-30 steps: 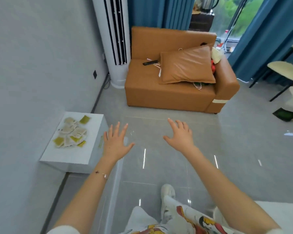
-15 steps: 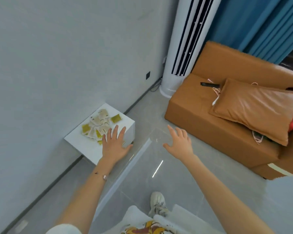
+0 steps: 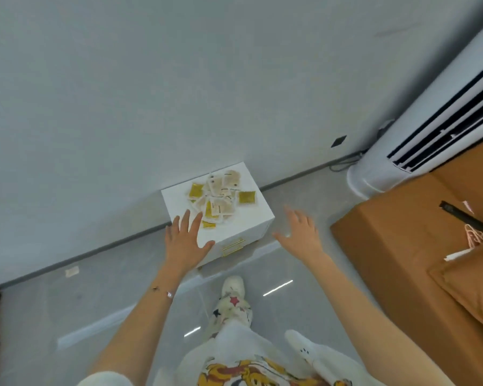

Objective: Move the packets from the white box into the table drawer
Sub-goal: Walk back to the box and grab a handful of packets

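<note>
the packets [image 3: 221,200] are lying in a loose, overlapping heap on top of the white box [image 3: 176,203], which is sitting on the floor [image 3: 67,302] against the wall and serving as a low worktop. none are sitting in the drawer [image 3: 251,235] yet. its front, with the gold handle [image 3: 232,247], is looking closed, so the task is seeming to be at its very start.

the left hand [image 3: 186,243] is spreading out over the near corner of the box, its grip apart and holding nothing (whether the palm is touching the top or hovering just above it, i cannot tell). the right hand [image 3: 299,232] is hanging in the air just to the right of the box, its grip apart too and carrying nothing.

here is what is threatening trouble. the packets are looking thin, slick and piled on one another, with a few lying close to the near edge, so a sweeping grab is likely to be nudging some off onto the floor. scooping them up before the drawer is opened is leaving both hands full with nowhere to drop them. pulling the handle hard may be sliding or tipping the box, if it is as light as it is looking, and shaking the heap loose unless one hand is steadying it.
</note>
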Motion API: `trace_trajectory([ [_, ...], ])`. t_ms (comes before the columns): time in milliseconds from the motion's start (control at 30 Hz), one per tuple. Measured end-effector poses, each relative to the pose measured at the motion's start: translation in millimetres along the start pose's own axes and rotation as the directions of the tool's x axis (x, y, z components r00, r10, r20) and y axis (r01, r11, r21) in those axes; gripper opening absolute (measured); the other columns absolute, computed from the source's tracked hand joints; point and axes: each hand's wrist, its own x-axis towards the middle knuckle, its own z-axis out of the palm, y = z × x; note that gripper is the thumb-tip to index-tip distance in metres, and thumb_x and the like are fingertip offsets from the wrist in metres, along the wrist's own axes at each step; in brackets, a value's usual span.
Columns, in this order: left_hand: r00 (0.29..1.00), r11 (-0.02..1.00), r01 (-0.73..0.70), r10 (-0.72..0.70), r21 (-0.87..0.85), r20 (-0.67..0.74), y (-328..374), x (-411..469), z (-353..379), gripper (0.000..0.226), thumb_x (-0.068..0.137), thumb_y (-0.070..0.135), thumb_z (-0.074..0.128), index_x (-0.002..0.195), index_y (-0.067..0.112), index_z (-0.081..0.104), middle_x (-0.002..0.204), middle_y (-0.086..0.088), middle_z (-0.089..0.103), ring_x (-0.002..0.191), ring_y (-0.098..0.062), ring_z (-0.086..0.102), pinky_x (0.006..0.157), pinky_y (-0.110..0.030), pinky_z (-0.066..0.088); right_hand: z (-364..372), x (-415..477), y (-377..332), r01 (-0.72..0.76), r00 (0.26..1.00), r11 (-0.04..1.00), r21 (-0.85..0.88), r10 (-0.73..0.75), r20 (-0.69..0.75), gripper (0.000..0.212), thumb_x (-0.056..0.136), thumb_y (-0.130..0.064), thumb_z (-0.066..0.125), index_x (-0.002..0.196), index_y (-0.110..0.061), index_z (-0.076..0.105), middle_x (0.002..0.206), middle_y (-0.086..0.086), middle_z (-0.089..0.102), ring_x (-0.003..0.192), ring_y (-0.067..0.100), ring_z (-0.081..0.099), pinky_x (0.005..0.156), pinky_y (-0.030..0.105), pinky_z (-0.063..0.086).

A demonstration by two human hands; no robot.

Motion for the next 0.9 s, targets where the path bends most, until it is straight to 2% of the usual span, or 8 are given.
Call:
trace_trajectory([
  [233, 0.982, 0.985, 0.169, -0.166, -0.018, 0.095, -42, 73, 7, 0.083, 0.089, 0.063, 0.044, 0.153, 0.030, 0.003, 0.161, -0.005, -0.004, 0.147, -0.032, -0.001, 0.118, -0.052, 0.004, 2, 91, -25, 0.061, 0.994, 0.994, -0.092, -0.052, 0.098, 0.082, 0.089, -0.049, 0.055, 0.153, -0.029, 0.009, 0.152, 0.007, 0.030, 0.141, 0.028, 0.022, 0.111, 0.044, 0.028],
  [367, 0.973, 0.982, 0.188, -0.186, 0.005, 0.135, -48, 106, 9, 0.082, 0.090, 0.063, 0.041, 0.153, 0.030, 0.000, 0.161, -0.005, -0.006, 0.147, -0.032, -0.003, 0.118, -0.051, 0.004, -4, 141, -39, 0.087, 0.992, 0.989, -0.119, -0.075, 0.101, 0.081, 0.088, -0.048, 0.058, 0.153, -0.029, 0.013, 0.153, 0.007, 0.029, 0.141, 0.029, 0.021, 0.112, 0.044, 0.025],
  [467, 0.962, 0.975, 0.224, -0.222, 0.003, 0.157, -52, 122, 20, 0.082, 0.088, 0.066, 0.037, 0.153, 0.030, 0.002, 0.161, -0.007, -0.002, 0.147, -0.033, 0.003, 0.117, -0.051, 0.008, 7, 175, -48, 0.076, 0.987, 0.993, -0.087, -0.063, 0.146, 0.079, 0.089, -0.046, 0.059, 0.152, -0.027, 0.014, 0.155, 0.005, 0.026, 0.143, 0.029, 0.018, 0.113, 0.045, 0.024],
  [533, 0.956, 0.965, 0.261, -0.256, -0.022, 0.142, -55, 133, 34, 0.083, 0.085, 0.069, 0.036, 0.153, 0.029, 0.009, 0.161, -0.008, 0.007, 0.146, -0.034, 0.010, 0.116, -0.051, 0.013, 28, 201, -49, 0.041, 0.980, 0.997, -0.070, -0.026, 0.200, 0.080, 0.089, -0.047, 0.058, 0.152, -0.025, 0.014, 0.155, 0.006, 0.024, 0.144, 0.030, 0.015, 0.115, 0.046, 0.023],
  [700, 0.890, 0.906, 0.413, -0.379, -0.094, 0.255, -66, 164, 109, 0.084, 0.087, 0.068, 0.039, 0.152, 0.030, 0.004, 0.161, -0.006, 0.005, 0.146, -0.032, 0.008, 0.117, -0.049, 0.013, 117, 277, -31, -0.090, 0.937, 0.995, -0.032, 0.095, 0.335, 0.084, 0.087, -0.052, 0.059, 0.153, -0.028, 0.012, 0.159, 0.007, 0.015, 0.146, 0.031, 0.012, 0.116, 0.049, 0.020],
  [833, 0.828, 0.813, 0.540, -0.467, -0.217, 0.309, -61, 200, 186, 0.096, 0.080, 0.074, 0.046, 0.153, 0.030, 0.001, 0.161, -0.005, 0.006, 0.146, -0.031, 0.012, 0.115, -0.048, 0.016, 193, 345, 1, -0.191, 0.928, 0.981, 0.024, 0.172, 0.331, 0.087, 0.084, -0.049, 0.065, 0.152, -0.025, 0.016, 0.159, 0.010, 0.016, 0.146, 0.030, 0.013, 0.117, 0.047, 0.019],
  [900, 0.813, 0.753, 0.579, -0.500, -0.314, 0.299, -50, 221, 219, 0.100, 0.077, 0.073, 0.053, 0.153, 0.029, 0.004, 0.160, -0.007, 0.009, 0.145, -0.030, 0.014, 0.114, -0.049, 0.019, 221, 379, 14, -0.192, 0.939, 0.980, 0.055, 0.167, 0.301, 0.091, 0.082, -0.048, 0.068, 0.153, -0.025, 0.015, 0.159, 0.010, 0.016, 0.146, 0.030, 0.012, 0.117, 0.045, 0.016],
])
